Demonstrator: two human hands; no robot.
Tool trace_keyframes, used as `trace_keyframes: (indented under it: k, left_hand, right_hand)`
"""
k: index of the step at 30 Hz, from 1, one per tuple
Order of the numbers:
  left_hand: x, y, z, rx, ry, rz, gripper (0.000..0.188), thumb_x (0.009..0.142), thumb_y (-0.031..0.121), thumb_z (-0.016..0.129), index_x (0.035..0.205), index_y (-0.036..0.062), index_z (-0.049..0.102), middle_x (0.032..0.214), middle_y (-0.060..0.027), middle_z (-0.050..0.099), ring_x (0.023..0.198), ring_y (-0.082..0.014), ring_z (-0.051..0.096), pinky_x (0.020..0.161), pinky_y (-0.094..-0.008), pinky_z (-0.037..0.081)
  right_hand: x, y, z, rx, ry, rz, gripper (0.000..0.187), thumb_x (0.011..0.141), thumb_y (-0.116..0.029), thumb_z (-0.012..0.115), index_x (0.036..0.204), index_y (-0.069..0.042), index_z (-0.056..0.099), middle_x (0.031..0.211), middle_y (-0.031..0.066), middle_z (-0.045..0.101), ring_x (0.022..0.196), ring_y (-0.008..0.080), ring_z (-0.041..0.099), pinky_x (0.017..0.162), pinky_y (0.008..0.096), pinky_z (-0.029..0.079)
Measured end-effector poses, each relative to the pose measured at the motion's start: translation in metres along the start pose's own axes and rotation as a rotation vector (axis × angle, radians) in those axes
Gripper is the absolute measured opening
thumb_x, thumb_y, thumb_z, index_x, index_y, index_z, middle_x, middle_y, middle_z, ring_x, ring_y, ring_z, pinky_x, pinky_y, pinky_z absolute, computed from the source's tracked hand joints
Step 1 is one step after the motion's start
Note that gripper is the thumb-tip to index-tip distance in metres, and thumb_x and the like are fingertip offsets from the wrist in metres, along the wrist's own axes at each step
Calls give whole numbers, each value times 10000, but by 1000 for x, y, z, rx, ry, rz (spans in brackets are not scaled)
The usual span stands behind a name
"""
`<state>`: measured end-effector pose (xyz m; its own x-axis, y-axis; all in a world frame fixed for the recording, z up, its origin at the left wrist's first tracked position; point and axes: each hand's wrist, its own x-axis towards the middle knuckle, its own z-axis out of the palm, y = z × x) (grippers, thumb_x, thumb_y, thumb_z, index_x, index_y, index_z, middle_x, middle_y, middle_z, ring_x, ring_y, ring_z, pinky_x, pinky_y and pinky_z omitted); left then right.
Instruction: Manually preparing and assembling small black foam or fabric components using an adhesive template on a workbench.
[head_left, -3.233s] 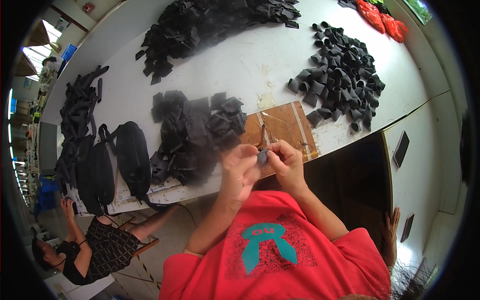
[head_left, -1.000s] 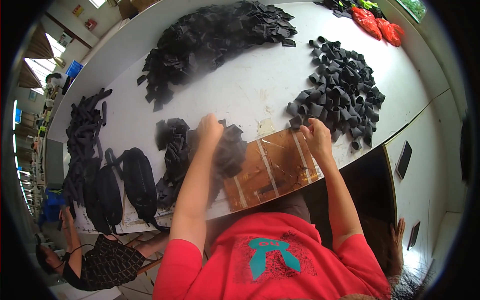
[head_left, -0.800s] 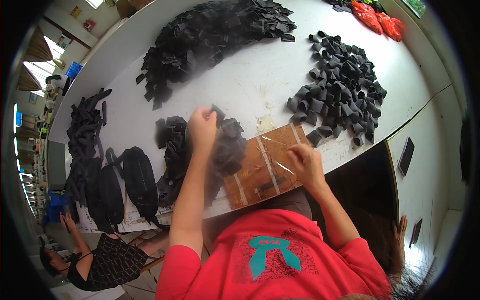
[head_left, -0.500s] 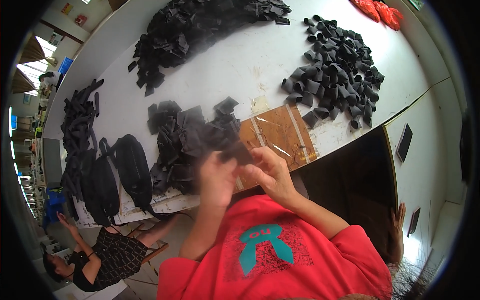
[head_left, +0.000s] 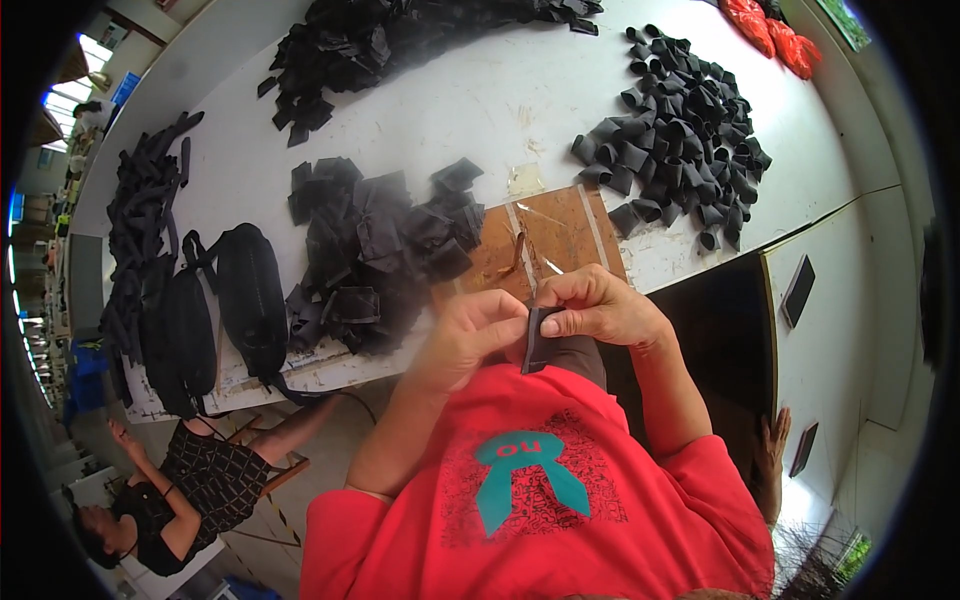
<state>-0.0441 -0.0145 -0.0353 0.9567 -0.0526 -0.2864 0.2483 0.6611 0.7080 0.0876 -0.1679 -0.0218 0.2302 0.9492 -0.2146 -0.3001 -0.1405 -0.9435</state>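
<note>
A small black fabric piece [head_left: 539, 350] is held between my two hands, just in front of my red shirt and past the near table edge. It looks folded, with one long edge turned toward me. My left hand [head_left: 475, 335] pinches its upper left side, thumb and fingers closed. My right hand [head_left: 598, 308] grips the upper right side, thumb pressed on the fabric. Just beyond lies a brown board [head_left: 570, 235] with pale tape strips. Left of the board is a loose heap of flat black fabric pieces [head_left: 370, 240].
Black fabric loops [head_left: 675, 130] spread at the far right, near red plastic bags [head_left: 770, 38]. A larger black fabric pile [head_left: 350, 50] lies at the back. Black strips [head_left: 145, 220] and black bags [head_left: 252, 300] occupy the left. Another person [head_left: 190, 480] sits at lower left.
The black piece has come nearer my body, off the board's edge, and now hangs upright between my fingers. My left hand, blurred before, has moved right, close against my right hand.
</note>
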Motion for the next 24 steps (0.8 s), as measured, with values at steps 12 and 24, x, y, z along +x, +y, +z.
trace_keyframes:
  k: [12,24]
  left_hand:
    - [-4,-1,-3,55,54,-9,90,807,47,591,845,-32,573,746,-60,606,632,-108,580,589,-225,485]
    - [-1,-15,17,719,538,410,55,767,42,598,791,-5,581,663,-30,595,586,-69,532,506,-233,413]
  right_hand:
    - [7,-3,1,-166,-79,-7,160,767,-138,664,818,0,603,682,7,578,671,79,509,614,232,413]
    - [5,19,51,-583,655,-389,165,681,-36,671,812,-6,575,731,94,537,639,224,556,545,290,449]
